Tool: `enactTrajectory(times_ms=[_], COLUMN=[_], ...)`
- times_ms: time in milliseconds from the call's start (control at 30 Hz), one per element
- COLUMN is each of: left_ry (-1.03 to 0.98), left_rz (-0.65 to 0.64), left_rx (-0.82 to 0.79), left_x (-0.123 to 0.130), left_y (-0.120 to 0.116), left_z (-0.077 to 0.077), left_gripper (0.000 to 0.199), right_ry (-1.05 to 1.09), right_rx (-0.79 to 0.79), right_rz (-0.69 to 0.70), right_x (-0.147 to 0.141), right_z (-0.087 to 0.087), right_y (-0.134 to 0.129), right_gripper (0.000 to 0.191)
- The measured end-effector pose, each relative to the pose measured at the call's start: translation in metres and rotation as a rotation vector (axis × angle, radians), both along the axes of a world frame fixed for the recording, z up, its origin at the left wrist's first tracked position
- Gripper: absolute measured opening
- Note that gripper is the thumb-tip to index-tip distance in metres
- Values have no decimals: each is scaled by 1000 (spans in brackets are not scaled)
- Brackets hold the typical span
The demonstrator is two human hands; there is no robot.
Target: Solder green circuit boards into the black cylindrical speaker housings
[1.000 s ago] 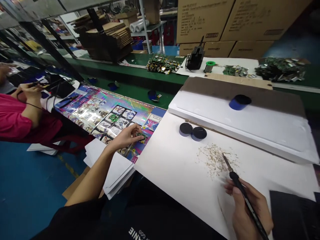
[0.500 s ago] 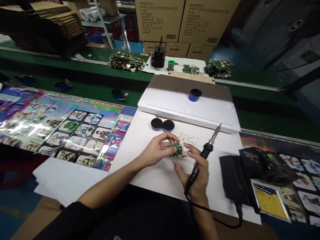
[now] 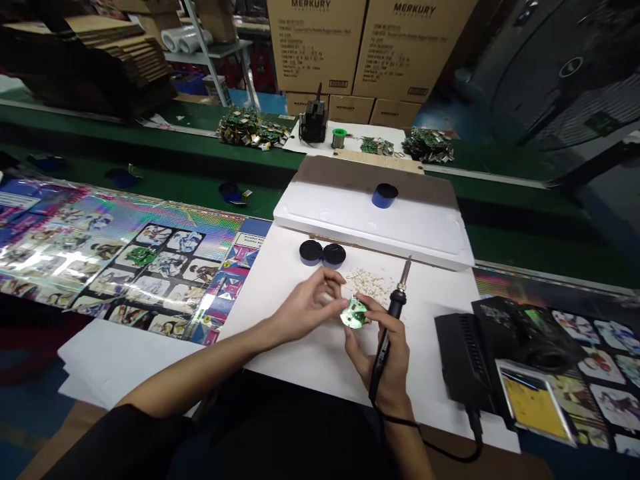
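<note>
Between my two hands is a small green circuit board [image 3: 354, 315], its flat face catching the light. My left hand [image 3: 311, 301] pinches the board's left edge, the thumb in front. In my right hand [image 3: 387, 347] a black soldering iron [image 3: 397, 303] lies across the palm, tip pointing up and away, while the fingertips touch the board's right edge. Small pale scraps [image 3: 371, 283] are scattered on the white work surface [image 3: 290, 350] just behind the board. Two round black-and-blue cups [image 3: 323, 253] stand side by side beyond my left hand.
A white foam slab [image 3: 340, 217] lies behind, with one blue cup [image 3: 385, 196] on it. Farther back are a solder spool [image 3: 339, 139], a black iron stand [image 3: 314, 123] and piles of circuit boards [image 3: 250, 128]. At right sits a black box [image 3: 463, 360] near the iron's cord.
The circuit board has been turned so its flat, bright face shows. My right fingers have closed in on its edge, and the soldering iron has swung to the left and more upright.
</note>
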State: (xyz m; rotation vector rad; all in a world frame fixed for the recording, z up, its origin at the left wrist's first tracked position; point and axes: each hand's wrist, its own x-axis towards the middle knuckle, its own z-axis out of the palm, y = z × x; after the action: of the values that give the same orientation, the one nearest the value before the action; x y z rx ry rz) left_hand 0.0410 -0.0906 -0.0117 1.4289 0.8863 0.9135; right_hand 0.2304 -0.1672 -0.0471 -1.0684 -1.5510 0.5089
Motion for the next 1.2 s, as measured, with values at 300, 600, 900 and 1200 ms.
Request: enactTrajectory(times_ms=[300, 600, 900, 1200], left_ry=[604, 520, 399, 80], left_rz=[-57, -342, -273, -272], left_rx=[414, 330, 306, -205], left_x=[-75, -60, -7, -23], left_y=[93, 26, 21, 30], left_z=[-18, -17, -26, -30], left_gripper=[54, 54, 32, 28], right_ry=[77, 98, 71, -57], right_rx=[-47, -131, -53, -95], right_rz=[-117, -156, -187, -40], right_x=[22, 28, 23, -1], right_z=[-9, -24, -17, -18], right_y=[-9, -18, -10, -18], right_gripper=[45, 42, 46, 55])
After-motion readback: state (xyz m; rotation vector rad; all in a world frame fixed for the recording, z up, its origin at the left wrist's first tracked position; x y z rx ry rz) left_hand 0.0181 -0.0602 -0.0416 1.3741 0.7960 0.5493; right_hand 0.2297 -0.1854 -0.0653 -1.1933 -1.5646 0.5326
